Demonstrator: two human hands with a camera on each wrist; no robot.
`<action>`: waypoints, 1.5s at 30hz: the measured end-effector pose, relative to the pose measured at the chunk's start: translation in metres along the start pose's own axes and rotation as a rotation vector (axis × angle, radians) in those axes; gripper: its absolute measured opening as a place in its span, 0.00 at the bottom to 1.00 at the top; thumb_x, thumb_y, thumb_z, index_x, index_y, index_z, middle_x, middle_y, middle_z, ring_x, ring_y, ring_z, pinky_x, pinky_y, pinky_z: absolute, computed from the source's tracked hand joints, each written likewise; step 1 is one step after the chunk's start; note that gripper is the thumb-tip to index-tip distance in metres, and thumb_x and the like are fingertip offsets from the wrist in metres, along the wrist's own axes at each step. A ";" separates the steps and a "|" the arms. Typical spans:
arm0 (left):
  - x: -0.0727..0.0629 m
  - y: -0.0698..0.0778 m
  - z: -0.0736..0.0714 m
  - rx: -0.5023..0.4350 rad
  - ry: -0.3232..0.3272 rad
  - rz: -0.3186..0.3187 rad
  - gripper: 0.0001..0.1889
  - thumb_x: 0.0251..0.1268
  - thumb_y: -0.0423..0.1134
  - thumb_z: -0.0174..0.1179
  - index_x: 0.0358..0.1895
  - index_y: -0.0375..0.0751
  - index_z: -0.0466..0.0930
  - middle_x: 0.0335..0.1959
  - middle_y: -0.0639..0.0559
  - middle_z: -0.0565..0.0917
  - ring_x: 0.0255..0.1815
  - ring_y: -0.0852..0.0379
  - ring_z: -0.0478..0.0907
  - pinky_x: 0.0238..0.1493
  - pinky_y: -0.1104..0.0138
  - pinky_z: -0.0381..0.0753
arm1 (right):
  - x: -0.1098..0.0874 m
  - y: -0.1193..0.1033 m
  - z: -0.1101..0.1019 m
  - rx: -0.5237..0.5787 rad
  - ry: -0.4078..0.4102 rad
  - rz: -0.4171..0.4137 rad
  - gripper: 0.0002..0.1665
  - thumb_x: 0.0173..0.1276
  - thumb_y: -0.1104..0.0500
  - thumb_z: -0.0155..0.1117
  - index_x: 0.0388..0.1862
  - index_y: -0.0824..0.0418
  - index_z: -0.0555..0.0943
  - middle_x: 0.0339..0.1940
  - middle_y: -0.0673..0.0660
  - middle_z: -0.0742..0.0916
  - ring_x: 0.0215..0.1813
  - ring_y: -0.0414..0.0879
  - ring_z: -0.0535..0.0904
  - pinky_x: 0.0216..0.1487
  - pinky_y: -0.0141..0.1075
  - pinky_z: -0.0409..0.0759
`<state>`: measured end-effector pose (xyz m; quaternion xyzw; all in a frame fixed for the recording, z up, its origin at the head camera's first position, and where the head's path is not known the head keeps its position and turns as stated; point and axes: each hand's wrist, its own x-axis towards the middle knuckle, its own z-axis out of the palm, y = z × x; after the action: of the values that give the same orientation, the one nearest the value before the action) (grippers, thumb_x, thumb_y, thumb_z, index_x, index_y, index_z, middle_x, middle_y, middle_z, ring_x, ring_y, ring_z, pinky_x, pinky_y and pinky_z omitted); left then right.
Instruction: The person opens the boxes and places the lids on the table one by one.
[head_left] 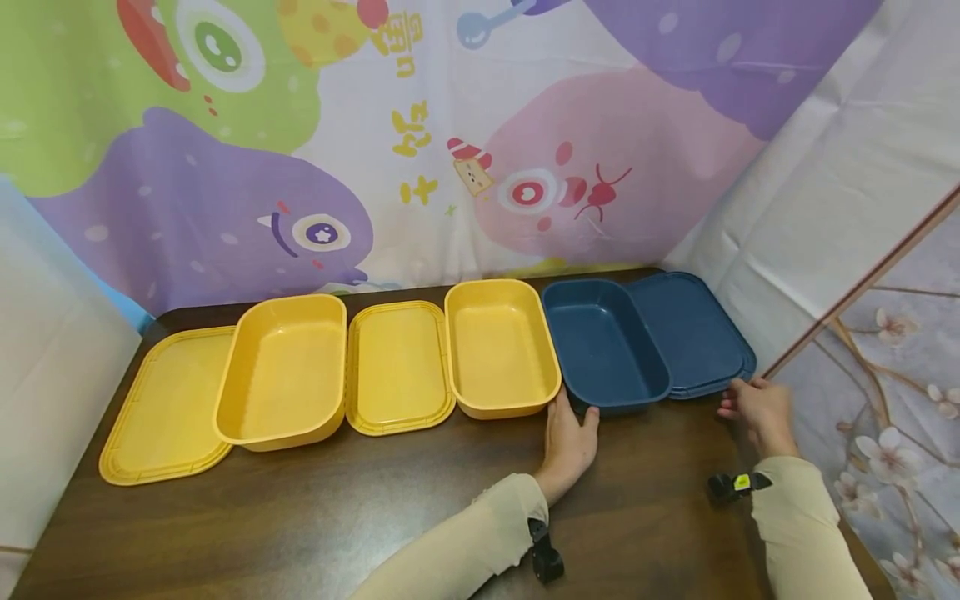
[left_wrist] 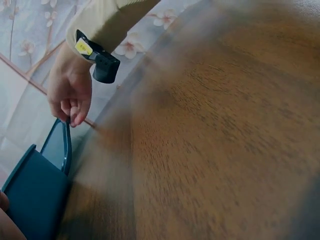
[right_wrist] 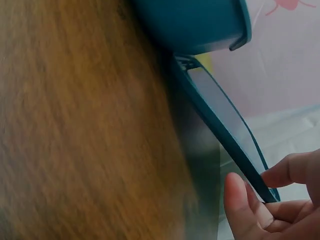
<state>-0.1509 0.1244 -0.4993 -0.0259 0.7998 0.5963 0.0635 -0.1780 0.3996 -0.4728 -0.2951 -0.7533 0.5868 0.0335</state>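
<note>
My left hand point(head_left: 570, 442) touches the near left corner of the blue box point(head_left: 603, 346), its fingers by the gap beside the yellow box point(head_left: 502, 350) and its thumb at the blue front wall. Only a sliver of that hand shows at the left wrist view's edge. My right hand point(head_left: 761, 410) pinches the near right corner of the blue lid point(head_left: 693, 333), thumb on one face and fingers on the other. In the right wrist view the blue lid point(right_wrist: 225, 132) slants up off the table toward the fingers. Its left edge lies beside the blue box.
To the left stand a larger yellow box point(head_left: 288, 367) and two yellow lids, the smaller lid point(head_left: 401, 367) between the boxes and the bigger lid point(head_left: 168, 408) at the far left. A brown wooden table point(head_left: 315, 517) bears them. Printed cloth point(head_left: 420, 233) hangs behind.
</note>
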 end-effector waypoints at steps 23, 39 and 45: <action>0.001 -0.001 0.000 -0.011 0.005 -0.013 0.35 0.71 0.42 0.55 0.75 0.33 0.53 0.75 0.37 0.60 0.75 0.43 0.60 0.73 0.51 0.61 | 0.018 0.011 -0.012 -0.199 -0.173 0.174 0.11 0.69 0.60 0.50 0.29 0.66 0.70 0.10 0.47 0.79 0.14 0.36 0.78 0.21 0.31 0.81; 0.001 -0.003 -0.001 -0.021 -0.026 -0.021 0.35 0.72 0.43 0.54 0.76 0.34 0.51 0.76 0.38 0.58 0.76 0.44 0.57 0.74 0.51 0.60 | 0.014 0.006 -0.007 -0.367 -0.157 0.101 0.16 0.66 0.59 0.53 0.24 0.67 0.79 0.12 0.48 0.80 0.15 0.38 0.77 0.21 0.33 0.81; 0.000 -0.002 -0.005 -0.016 -0.034 -0.004 0.34 0.72 0.42 0.53 0.76 0.33 0.52 0.75 0.36 0.59 0.76 0.42 0.58 0.73 0.50 0.61 | 0.010 0.000 0.003 -0.414 -0.223 -0.128 0.28 0.75 0.52 0.49 0.50 0.80 0.76 0.19 0.45 0.83 0.21 0.35 0.80 0.27 0.32 0.83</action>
<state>-0.1513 0.1187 -0.4999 -0.0178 0.7939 0.6028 0.0781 -0.1874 0.4020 -0.4768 -0.1805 -0.8738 0.4455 -0.0740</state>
